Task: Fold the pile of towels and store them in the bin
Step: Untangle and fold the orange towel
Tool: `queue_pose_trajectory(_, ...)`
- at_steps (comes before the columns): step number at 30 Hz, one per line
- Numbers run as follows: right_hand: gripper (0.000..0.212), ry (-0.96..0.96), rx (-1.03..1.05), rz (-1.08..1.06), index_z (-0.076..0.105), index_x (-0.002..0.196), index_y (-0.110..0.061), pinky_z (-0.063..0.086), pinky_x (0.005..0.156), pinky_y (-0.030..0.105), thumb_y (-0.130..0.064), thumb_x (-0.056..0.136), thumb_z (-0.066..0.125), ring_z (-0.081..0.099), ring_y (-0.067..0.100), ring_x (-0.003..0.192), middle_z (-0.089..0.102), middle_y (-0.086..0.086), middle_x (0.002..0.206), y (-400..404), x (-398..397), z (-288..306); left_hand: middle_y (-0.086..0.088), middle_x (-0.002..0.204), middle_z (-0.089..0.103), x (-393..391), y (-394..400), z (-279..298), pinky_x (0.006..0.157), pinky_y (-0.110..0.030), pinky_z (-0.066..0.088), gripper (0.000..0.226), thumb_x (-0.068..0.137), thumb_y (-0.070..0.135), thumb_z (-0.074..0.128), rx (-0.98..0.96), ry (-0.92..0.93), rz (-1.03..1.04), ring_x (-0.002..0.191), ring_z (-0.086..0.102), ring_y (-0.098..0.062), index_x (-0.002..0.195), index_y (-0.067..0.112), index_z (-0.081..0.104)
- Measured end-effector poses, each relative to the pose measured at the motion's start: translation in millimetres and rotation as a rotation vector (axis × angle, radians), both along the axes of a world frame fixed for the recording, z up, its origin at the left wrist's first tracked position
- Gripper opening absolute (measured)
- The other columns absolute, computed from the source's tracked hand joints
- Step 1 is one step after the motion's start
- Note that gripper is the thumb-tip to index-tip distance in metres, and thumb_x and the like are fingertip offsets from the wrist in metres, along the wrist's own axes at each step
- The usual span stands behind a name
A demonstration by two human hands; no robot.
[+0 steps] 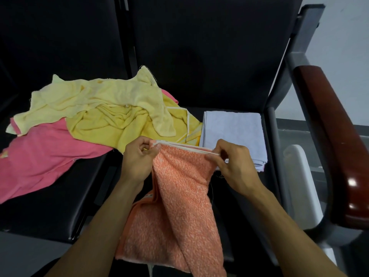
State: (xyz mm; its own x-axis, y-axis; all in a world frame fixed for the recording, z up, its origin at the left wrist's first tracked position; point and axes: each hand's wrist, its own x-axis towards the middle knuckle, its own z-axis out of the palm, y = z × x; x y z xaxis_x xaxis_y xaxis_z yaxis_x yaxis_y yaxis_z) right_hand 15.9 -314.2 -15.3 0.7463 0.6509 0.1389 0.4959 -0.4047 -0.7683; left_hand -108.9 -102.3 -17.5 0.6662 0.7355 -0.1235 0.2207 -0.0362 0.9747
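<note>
An orange speckled towel (175, 206) hangs in front of me, doubled over, its white-edged top hem stretched between both hands. My left hand (137, 158) pinches the hem's left corner and my right hand (233, 162) pinches the right corner. Behind them on the black seat lies a loose pile: a pale yellow towel (95, 98) on top, a deeper yellow towel (119, 126) under it and a pink towel (40, 154) spreading to the left. A folded white towel (233, 128) lies flat on the seat to the right of the pile. No bin is in view.
The towels rest on a row of black padded seats (50, 206) with dark backrests (199, 47). A glossy brown armrest (335, 136) on a grey metal frame curves along the right side. A white object (299, 176) stands below the armrest.
</note>
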Motion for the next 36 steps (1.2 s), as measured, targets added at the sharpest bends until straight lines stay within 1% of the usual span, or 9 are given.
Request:
queue_pose_trajectory(5, 0.014, 0.189, 0.188, -0.123, 0.067, 0.084, -0.019, 0.050, 0.060, 0.026, -0.007, 0.088, 0.073, 0.056, 0.009, 0.064, 0.061, -0.002, 0.070, 2.4, -0.9, 0.7, -0.009, 0.085, 0.061, -0.4, 1.2, 1.0, 0.076, -0.033, 0.049, 0.007, 0.094, 0.007, 0.069, -0.026, -0.022, -0.012, 0.080, 0.057, -0.019, 0.088, 0.007, 0.067)
queue_pose_trajectory(8, 0.028, 0.270, 0.222, -0.171, 0.071, 0.107, -0.020, 0.056, 0.066, 0.025, -0.002, 0.086, 0.074, 0.060, 0.012, 0.067, 0.058, -0.002, 0.071, 3.8, 0.4, -1.4, -0.008, 0.083, 0.060, -0.6, 0.6, 1.5, 0.075, -0.032, 0.048, 0.008, 0.094, 0.008, 0.069, -0.038, -0.029, -0.017, 0.078, 0.056, -0.019, 0.086, 0.008, 0.066)
queue_pose_trajectory(9, 0.026, 0.293, 0.205, -0.190, 0.072, 0.107, -0.021, 0.059, 0.070, 0.029, -0.004, 0.087, 0.075, 0.064, 0.016, 0.070, 0.060, -0.003, 0.072, 4.5, 1.0, -2.3, -0.008, 0.083, 0.059, -0.6, 1.0, 1.1, 0.075, -0.033, 0.048, 0.008, 0.094, 0.007, 0.069, -0.039, -0.031, -0.015, 0.078, 0.055, -0.019, 0.086, 0.008, 0.066)
queue_pose_trajectory(12, 0.009, 0.295, 0.143, -0.247, 0.073, 0.084, -0.023, 0.060, 0.072, 0.039, -0.015, 0.087, 0.076, 0.069, 0.020, 0.075, 0.069, -0.001, 0.076, 6.1, 1.6, -2.4, -0.006, 0.080, 0.059, -0.6, 1.2, 2.2, 0.074, -0.032, 0.049, 0.011, 0.093, 0.007, 0.070, -0.032, -0.029, -0.006, 0.077, 0.055, -0.018, 0.084, 0.011, 0.066)
queue_pose_trajectory(19, 0.010, 0.142, 0.130, -0.271, 0.067, 0.082, -0.017, 0.045, 0.062, 0.012, -0.018, 0.090, 0.072, 0.059, 0.004, 0.071, 0.066, -0.006, 0.079, 8.7, -6.8, 2.2, -0.001, 0.077, 0.059, -3.9, 1.8, 5.3, 0.070, -0.024, 0.050, 0.012, 0.091, 0.009, 0.073, 0.062, -0.021, 0.005, 0.073, 0.055, -0.010, 0.083, 0.012, 0.066)
queue_pose_trajectory(24, 0.011, 0.141, 0.173, -0.295, 0.068, 0.080, -0.014, 0.043, 0.063, 0.010, -0.016, 0.089, 0.074, 0.059, 0.004, 0.071, 0.067, -0.005, 0.078, -7.2, -22.3, 18.8, 0.001, 0.076, 0.056, -16.4, -10.3, 24.1, 0.070, -0.023, 0.047, 0.015, 0.089, 0.011, 0.075, 0.089, 0.004, -0.017, 0.073, 0.054, -0.011, 0.079, 0.016, 0.066)
queue_pose_trajectory(29, 0.011, 0.074, 0.260, -0.297, 0.069, 0.078, -0.013, 0.043, 0.063, 0.009, -0.014, 0.087, 0.075, 0.059, 0.003, 0.068, 0.067, -0.005, 0.075, -20.6, -34.2, 78.9, -0.002, 0.082, 0.061, -27.5, -20.1, 80.2, 0.074, -0.031, 0.050, 0.008, 0.088, 0.010, 0.075, 0.160, -0.056, -0.025, 0.080, 0.057, -0.015, 0.084, 0.009, 0.068)
queue_pose_trajectory(32, 0.011, -0.028, 0.287, -0.259, 0.068, 0.079, -0.018, 0.045, 0.063, 0.012, -0.017, 0.088, 0.075, 0.060, 0.004, 0.070, 0.068, -0.005, 0.076, -27.8, -47.0, 138.9, 0.000, 0.081, 0.063, -44.8, -29.2, 138.2, 0.070, -0.027, 0.047, 0.009, 0.090, 0.010, 0.074, 0.211, -0.120, -0.019, 0.077, 0.058, -0.012, 0.083, 0.013, 0.068)
queue_pose_trajectory(36, 0.013, -0.126, 0.369, -0.280, 0.067, 0.079, -0.022, 0.057, 0.067, 0.030, -0.021, 0.091, 0.072, 0.067, 0.014, 0.073, 0.069, -0.003, 0.078, -33.3, -69.2, 208.5, -0.001, 0.080, 0.066, -68.1, -42.9, 207.1, 0.070, -0.031, 0.051, 0.010, 0.090, 0.008, 0.073, 0.277, -0.223, 0.005, 0.075, 0.061, -0.012, 0.082, 0.012, 0.069)
